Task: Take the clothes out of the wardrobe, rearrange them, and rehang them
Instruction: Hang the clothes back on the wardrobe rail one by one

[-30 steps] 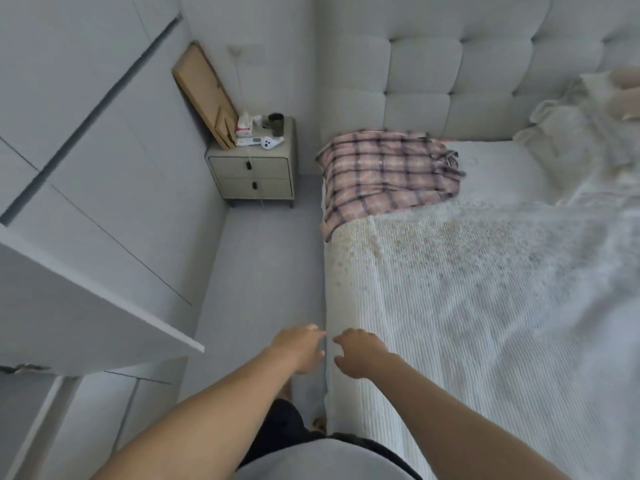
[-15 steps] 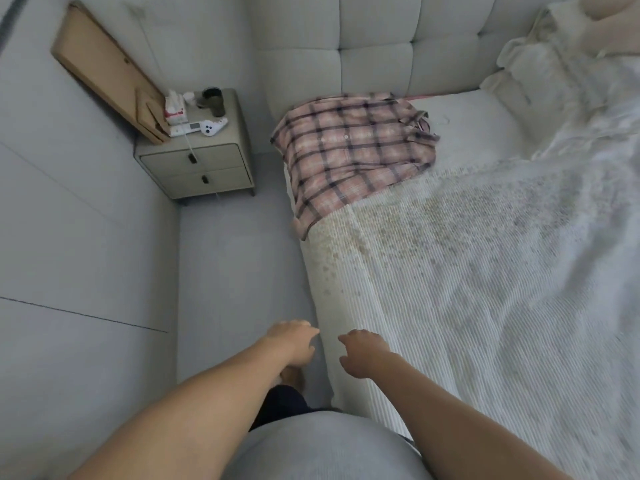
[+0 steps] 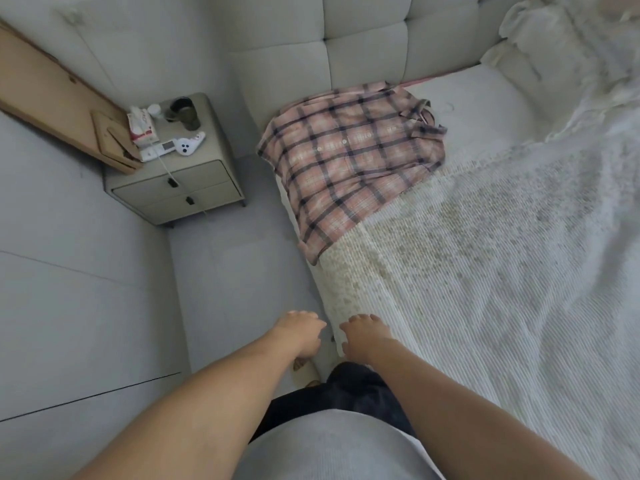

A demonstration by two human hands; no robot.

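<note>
Shirt (image 3: 349, 161) lay spread on the bed (image 3: 485, 289) near the headboard (image 3: 363, 39), plaid, collar toward the pillows (image 3: 554, 46), lower hem and one side spilling over the bed's edge toward the floor (image 3: 235, 271). A thin wire shape just past the collar may have been a hanger hook; too faint to say.

Both my hands were low and well short of it. Left hand (image 3: 298, 332) hung over the floor gap, right hand (image 3: 363, 332) just over the bed's near edge; fingers on both loosely curled, nothing in either.

Judged the step as going to the shirt to take it up for rehanging. To do it well I reckoned I should step closer before reaching, since from here the stretch was long. Best to take it at the shoulders or collar, one hand each side, so it lifts flat and doesn't bunch; the overhanging hem would drag off the edge if I pulled from one corner only. If that was a hanger, lift by it.

Nightstand (image 3: 173, 181) stood beside the bed's head, cluttered, with a cord (image 3: 166, 168) trailing down its front; worth keeping the shirt clear of that.
</note>
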